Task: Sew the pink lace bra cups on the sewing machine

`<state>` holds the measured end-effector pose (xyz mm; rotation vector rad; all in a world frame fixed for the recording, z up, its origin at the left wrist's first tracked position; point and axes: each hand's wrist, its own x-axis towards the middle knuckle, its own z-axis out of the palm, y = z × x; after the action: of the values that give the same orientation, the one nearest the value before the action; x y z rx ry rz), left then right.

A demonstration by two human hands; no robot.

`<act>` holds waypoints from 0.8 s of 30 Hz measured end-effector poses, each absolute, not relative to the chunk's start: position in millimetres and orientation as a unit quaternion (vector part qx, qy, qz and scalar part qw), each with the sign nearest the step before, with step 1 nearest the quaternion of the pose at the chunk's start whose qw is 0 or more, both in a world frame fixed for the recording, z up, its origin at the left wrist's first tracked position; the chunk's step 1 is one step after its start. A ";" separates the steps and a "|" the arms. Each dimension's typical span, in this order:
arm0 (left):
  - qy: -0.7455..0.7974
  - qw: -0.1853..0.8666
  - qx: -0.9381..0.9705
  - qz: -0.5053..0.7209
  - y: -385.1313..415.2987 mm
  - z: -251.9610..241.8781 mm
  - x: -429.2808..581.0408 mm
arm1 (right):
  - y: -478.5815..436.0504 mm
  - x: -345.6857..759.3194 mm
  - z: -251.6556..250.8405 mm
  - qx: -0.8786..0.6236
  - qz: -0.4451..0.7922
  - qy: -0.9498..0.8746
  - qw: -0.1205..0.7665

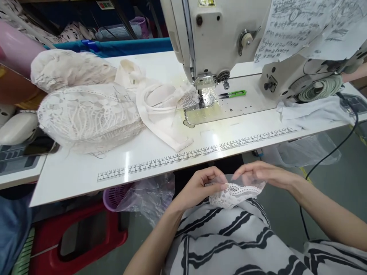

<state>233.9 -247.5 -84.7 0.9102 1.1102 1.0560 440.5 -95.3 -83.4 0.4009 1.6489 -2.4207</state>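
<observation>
Lace (pixel 236 194) over the lap (pixel 226 231)
My left hand (pixel 197 186) pinches it; my right hand (pixel 265 173) has fingers behind the sheer edge (pixel 229 177), grip unclear. I'd keep that edge flat, pulling lightly.

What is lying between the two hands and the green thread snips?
In the head view: the white table with its printed ruler, then the machine bed.

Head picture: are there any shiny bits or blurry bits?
Head view: glare streaks across the printed ruler on the white table; head view: glints sparkle low on the sewing machine; head view: the lace looks fairly sharp, but handwriting on the papers is too smudgy to read.
</observation>
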 end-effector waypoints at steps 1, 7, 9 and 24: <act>0.489 0.627 0.401 0.455 -247.8 -82.9 232.6 | -96.4 434.2 -82.8 0.128 -0.808 0.564 0.115; 0.515 0.616 0.392 0.448 -254.2 -82.3 224.2 | -102.9 409.6 -84.1 0.118 -0.781 0.611 0.057; 0.522 0.613 0.390 0.448 -256.1 -84.1 221.6 | -103.3 408.5 -85.3 0.121 -0.783 0.607 0.059; 0.531 0.633 0.338 0.450 -256.1 -88.5 216.4 | -97.9 416.0 -92.8 0.159 -0.777 0.605 0.062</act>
<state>216.4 -256.1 -88.5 0.7726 1.2155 1.0293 416.0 -97.9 -92.8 0.4821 1.8306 -2.3509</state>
